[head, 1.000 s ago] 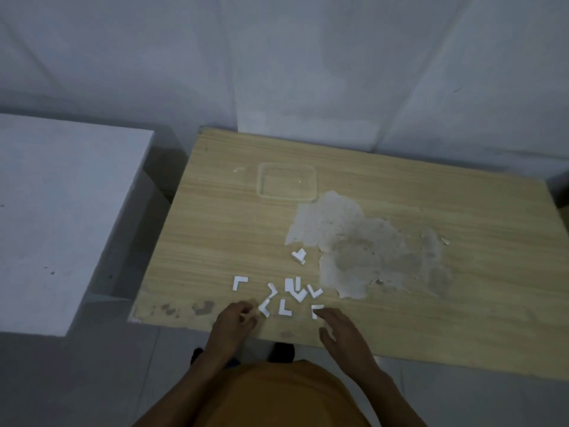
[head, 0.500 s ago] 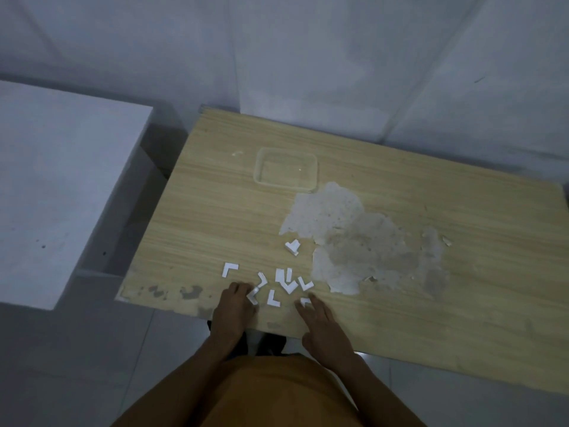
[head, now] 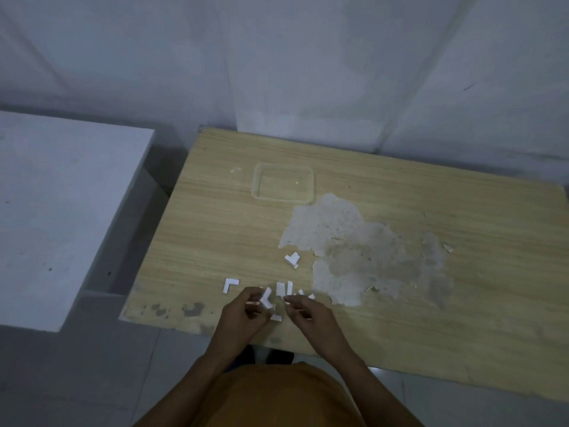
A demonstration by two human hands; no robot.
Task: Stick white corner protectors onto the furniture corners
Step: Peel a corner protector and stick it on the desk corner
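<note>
Pale sheeting hangs behind a wooden tabletop [head: 215, 229] whose veneer has peeled away in a large grey patch [head: 354, 248] right of centre. Near the far edge sits a clear plastic tray [head: 283, 184], just above that patch. To the left, apart from the wood, stands a white block-like surface [head: 55, 204].

Close to the near edge, white corner protectors lie scattered: one L-shaped piece [head: 229, 285] alone at the left, a T-looking piece [head: 292, 259] farther back beside the peeled patch, and a small cluster [head: 288, 289] just beyond the hands.

Both hands are raised together over the near edge. The left hand [head: 246, 312] has its fingers [head: 254, 298] curled, and a white corner protector [head: 266, 298] stands tilted at their tips, apparently pinched there; the blur makes the exact contact hard to read. The right hand [head: 311, 314] faces it with fingers curled inward, their tips just beside the same piece, though I cannot tell whether they grip it. Another white piece [head: 276, 318] shows low between the two hands, partly hidden. Below, an orange shirt [head: 277, 399] fills the bottom of the view.
</note>
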